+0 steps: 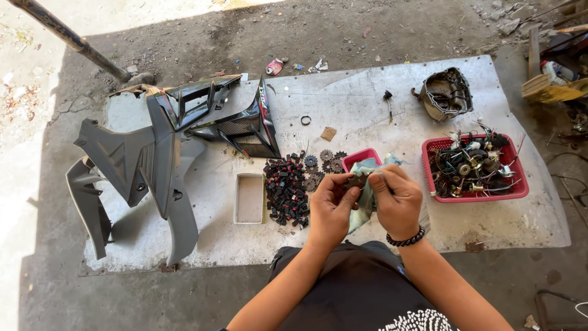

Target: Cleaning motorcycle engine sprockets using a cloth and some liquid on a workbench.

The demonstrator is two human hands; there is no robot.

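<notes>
My left hand [331, 208] and my right hand [397, 199] meet over the front middle of a grey sheet [367, 104] laid on the ground. Between them they hold a pale blue-green cloth [366, 195] and a small dark part [356, 180] pinched at the fingertips. The cloth hangs down between the palms. My right wrist wears a dark bead bracelet [405, 239]. Just beyond the hands sits a small pink tub [360, 156], partly hidden by the cloth.
Black and grey motorcycle body panels [153, 153] lie at the left. A small empty white box [249, 198], a pile of small black and red parts [286, 190] and several sprockets [324, 160] lie in the middle. A red basket of parts [474, 168] and an engine cover [447, 92] are at the right.
</notes>
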